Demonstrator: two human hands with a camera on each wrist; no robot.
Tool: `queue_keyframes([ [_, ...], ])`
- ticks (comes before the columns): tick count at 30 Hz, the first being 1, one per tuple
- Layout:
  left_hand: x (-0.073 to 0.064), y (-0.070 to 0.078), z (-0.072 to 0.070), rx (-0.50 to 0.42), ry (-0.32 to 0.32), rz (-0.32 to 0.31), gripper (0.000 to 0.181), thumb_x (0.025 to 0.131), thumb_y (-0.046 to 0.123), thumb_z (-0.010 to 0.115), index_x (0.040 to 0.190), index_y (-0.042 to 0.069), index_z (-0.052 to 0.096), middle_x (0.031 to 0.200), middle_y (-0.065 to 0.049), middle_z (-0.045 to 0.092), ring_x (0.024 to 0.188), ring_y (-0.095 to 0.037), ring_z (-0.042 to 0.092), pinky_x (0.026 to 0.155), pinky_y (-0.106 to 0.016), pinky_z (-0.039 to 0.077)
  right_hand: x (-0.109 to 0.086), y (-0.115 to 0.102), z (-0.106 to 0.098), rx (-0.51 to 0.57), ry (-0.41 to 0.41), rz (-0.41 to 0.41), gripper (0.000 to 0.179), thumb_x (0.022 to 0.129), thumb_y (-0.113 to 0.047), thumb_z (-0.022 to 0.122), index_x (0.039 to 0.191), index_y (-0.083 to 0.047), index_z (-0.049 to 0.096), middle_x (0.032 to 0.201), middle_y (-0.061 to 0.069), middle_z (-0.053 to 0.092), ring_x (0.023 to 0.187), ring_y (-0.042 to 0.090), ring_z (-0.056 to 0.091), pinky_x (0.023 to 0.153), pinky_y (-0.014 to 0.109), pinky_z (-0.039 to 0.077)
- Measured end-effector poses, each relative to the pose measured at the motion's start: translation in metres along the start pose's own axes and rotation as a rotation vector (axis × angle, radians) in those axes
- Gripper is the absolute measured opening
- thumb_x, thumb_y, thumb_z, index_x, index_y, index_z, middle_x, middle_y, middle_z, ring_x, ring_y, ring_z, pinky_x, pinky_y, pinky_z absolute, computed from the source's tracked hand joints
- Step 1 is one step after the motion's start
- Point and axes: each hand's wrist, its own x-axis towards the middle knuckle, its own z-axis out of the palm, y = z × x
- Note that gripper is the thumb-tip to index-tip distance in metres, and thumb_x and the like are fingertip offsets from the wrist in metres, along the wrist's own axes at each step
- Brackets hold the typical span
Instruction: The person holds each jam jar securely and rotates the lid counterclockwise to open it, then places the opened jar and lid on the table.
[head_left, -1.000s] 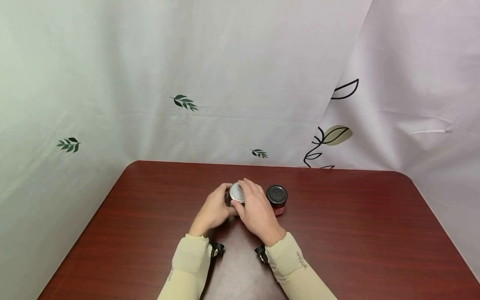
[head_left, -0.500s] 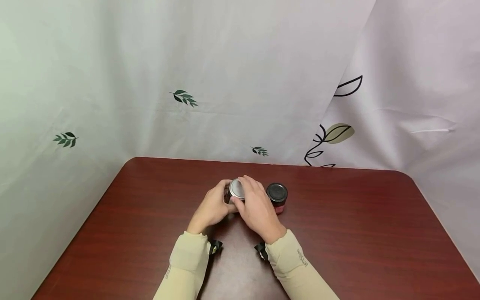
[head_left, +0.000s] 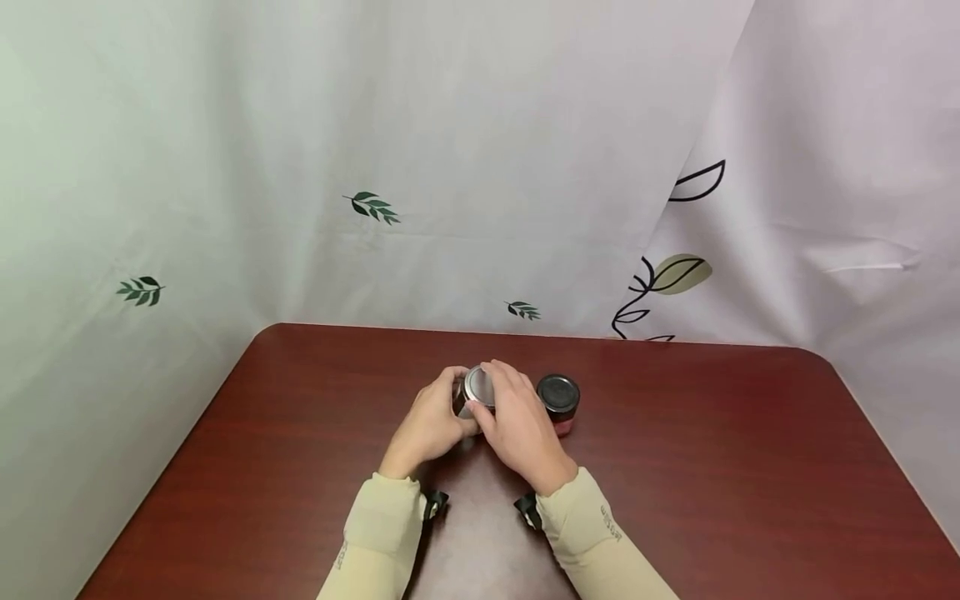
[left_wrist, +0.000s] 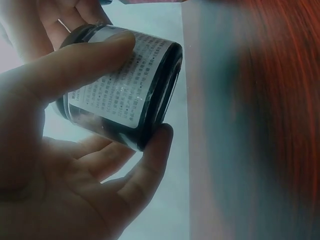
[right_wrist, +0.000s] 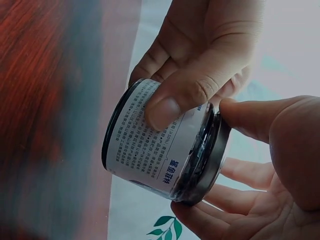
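Note:
My left hand (head_left: 427, 425) grips a small glass jar by its body. The jar's white label (left_wrist: 142, 75) bears printed text, and the left thumb (right_wrist: 165, 112) presses on it while fingertips reach the base. On top is a silver-looking lid (head_left: 478, 386), slightly tilted in the head view. My right hand (head_left: 521, 429) holds this lid by the rim, its thumb and fingers on opposite sides in the right wrist view. Just right of the hands stands a second jar (head_left: 558, 393), with a black lid and a reddish lower part.
The dark red wooden table (head_left: 697, 458) extends around both hands. Behind its far edge hangs a pale curtain (head_left: 465, 167) with leaf prints. Black straps (head_left: 529, 510) sit at the wrists, by the light sleeves.
The lidded jar tilts slightly more to the right between my hands. Both hands keep their grip in nearly the same place, and the head view shifts slightly.

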Motion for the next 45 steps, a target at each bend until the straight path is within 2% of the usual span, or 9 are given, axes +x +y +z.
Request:
queue_keyframes([
  [4, -0.0006, -0.0003, 0.0021, 0.008, 0.011, 0.001, 0.068, 0.076, 0.01, 0.084, 0.135, 0.0, 0.051, 0.114, -0.012, 0.065, 0.1, -0.023, 0.062, 0.088, -0.041, 0.05, -0.0007, 0.0012, 0.0008, 0.006, -0.003, 0.01, 0.053, 0.094, -0.02, 0.072, 0.137, 0.005, 0.054, 0.139, 0.02, 0.055, 0.127, 0.037, 0.053, 0.102, 0.048, 0.046],
  [11, -0.0008, 0.0015, 0.0031, 0.031, 0.07, 0.015, 0.068, 0.073, 0.009, 0.086, 0.132, -0.002, 0.052, 0.12, -0.016, 0.064, 0.105, -0.028, 0.062, 0.092, -0.043, 0.051, -0.001, 0.0008, 0.0004, 0.035, 0.006, 0.012, 0.053, 0.094, -0.021, 0.072, 0.137, 0.004, 0.054, 0.139, 0.021, 0.055, 0.128, 0.038, 0.052, 0.103, 0.049, 0.045],
  [19, -0.0011, 0.0043, 0.0038, 0.069, 0.112, 0.021, 0.073, 0.069, 0.012, 0.089, 0.13, -0.001, 0.053, 0.123, -0.015, 0.062, 0.107, -0.029, 0.062, 0.093, -0.044, 0.05, -0.0006, -0.0011, -0.0015, 0.059, 0.007, 0.045, 0.054, 0.096, -0.027, 0.07, 0.139, 0.002, 0.054, 0.139, 0.018, 0.055, 0.128, 0.034, 0.052, 0.103, 0.046, 0.046],
  [27, -0.003, 0.0069, 0.0009, 0.093, 0.119, 0.041, 0.075, 0.067, 0.006, 0.09, 0.131, -0.004, 0.053, 0.124, -0.017, 0.061, 0.11, -0.032, 0.06, 0.095, -0.045, 0.049, -0.0012, -0.0031, -0.0023, 0.076, 0.005, 0.053, 0.054, 0.097, -0.028, 0.069, 0.139, 0.002, 0.054, 0.139, 0.018, 0.055, 0.129, 0.033, 0.052, 0.103, 0.046, 0.045],
  [36, -0.0034, 0.0065, 0.002, 0.134, 0.138, 0.067, 0.071, 0.068, 0.009, 0.089, 0.13, -0.006, 0.055, 0.124, -0.019, 0.062, 0.112, -0.034, 0.059, 0.097, -0.048, 0.047, -0.0028, -0.0026, -0.0012, 0.08, 0.033, 0.046, 0.055, 0.096, -0.03, 0.069, 0.139, 0.002, 0.054, 0.139, 0.018, 0.055, 0.128, 0.033, 0.053, 0.102, 0.047, 0.047],
  [45, -0.0034, 0.0064, 0.0021, 0.127, 0.149, 0.051, 0.064, 0.074, 0.017, 0.087, 0.128, -0.002, 0.057, 0.121, -0.015, 0.063, 0.111, -0.032, 0.06, 0.096, -0.046, 0.048, -0.0022, -0.0014, 0.001, 0.083, 0.043, 0.027, 0.058, 0.097, -0.035, 0.068, 0.138, 0.003, 0.054, 0.139, 0.018, 0.055, 0.128, 0.033, 0.053, 0.102, 0.047, 0.047],
])
